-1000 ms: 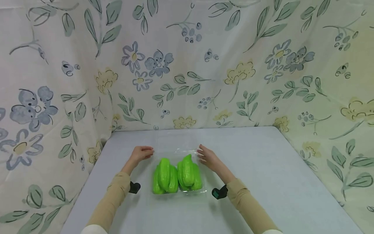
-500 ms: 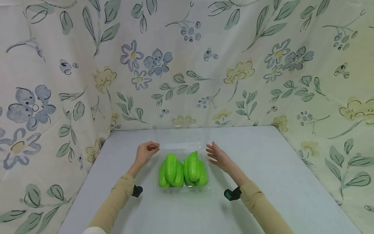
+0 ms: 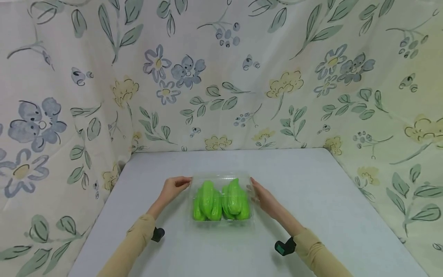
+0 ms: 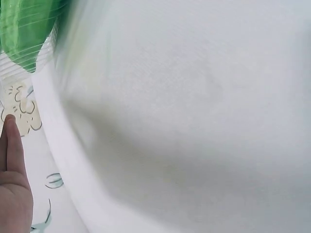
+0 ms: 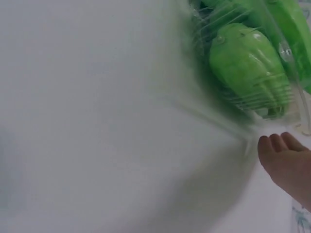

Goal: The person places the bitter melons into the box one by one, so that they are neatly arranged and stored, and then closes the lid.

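Note:
A clear plastic clamshell box (image 3: 221, 226) stands mid-table with its lid down over two bright green ridged vegetables (image 3: 207, 200) (image 3: 236, 198). My left hand (image 3: 176, 186) reaches to the box's far left corner, and its fingertips touch the lid edge. My right hand (image 3: 262, 194) lies along the box's right side with straight fingers against it. The left wrist view is blurred. It shows one green vegetable (image 4: 22, 29) in ribbed plastic and a straight finger of my left hand (image 4: 12, 184). In the right wrist view a green vegetable (image 5: 248, 68) sits behind the box wall, above my right hand (image 5: 286, 160).
The box rests on a pale grey table (image 3: 311, 200). Floral cloth (image 3: 221, 77) hangs behind it and down both sides. Black wrist-worn cameras sit on the left forearm (image 3: 157, 234) and the right forearm (image 3: 284, 247).
The clear lid stood up behind the vegetables earlier and now lies down over them. Both hands came in against the box, which sits slightly farther right.

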Tool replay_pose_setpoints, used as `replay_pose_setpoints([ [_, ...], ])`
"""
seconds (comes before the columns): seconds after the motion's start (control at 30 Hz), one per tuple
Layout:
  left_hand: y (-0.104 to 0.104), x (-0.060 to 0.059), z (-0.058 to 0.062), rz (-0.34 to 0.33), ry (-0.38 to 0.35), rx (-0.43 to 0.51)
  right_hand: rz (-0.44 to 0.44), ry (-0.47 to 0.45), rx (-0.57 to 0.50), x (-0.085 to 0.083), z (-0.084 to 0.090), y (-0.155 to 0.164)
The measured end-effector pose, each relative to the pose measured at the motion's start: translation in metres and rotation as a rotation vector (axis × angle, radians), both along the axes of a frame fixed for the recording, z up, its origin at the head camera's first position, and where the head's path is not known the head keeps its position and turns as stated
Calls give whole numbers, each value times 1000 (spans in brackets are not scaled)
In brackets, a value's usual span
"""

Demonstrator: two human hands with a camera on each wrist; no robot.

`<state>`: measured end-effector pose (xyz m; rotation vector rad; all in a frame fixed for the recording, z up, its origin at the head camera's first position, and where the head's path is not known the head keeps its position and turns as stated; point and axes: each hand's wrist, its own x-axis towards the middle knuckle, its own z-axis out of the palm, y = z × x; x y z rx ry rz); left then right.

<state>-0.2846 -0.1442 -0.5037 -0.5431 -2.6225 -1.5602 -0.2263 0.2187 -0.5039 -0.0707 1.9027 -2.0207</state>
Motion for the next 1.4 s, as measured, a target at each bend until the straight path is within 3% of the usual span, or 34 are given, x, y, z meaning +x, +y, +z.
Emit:
replay_pose_setpoints([
  [0.23,-7,7,-3,-155,-77,45,-74,11,38,4,-12,-6],
  [0.33,-9,13,5,-204,-172,86,-95,26,73,5,-15,-7],
  [0.4,-11,18,15,-206,-290,98,-105,28,94,5,-16,-8],
  [0.53,-17,33,36,-234,-637,85,-114,38,116,5,-17,-7],
  [0.63,-21,46,44,-335,-866,34,-114,42,129,5,-16,-7],
  [0.73,-21,57,45,-469,-983,-17,-117,39,146,6,-15,-7],
  [0.83,-16,65,40,-522,-1009,-34,-127,30,165,7,-13,-8],
  [0.97,-10,69,32,-482,-1002,-3,-156,7,227,16,-7,-5],
  [1.13,-8,74,29,-443,-991,42,-166,-28,322,49,9,7],
  [1.27,-7,78,32,-416,-985,67,-85,-76,336,77,16,11],
  [1.4,-4,74,34,-363,-976,90,43,-81,252,83,10,12],
])
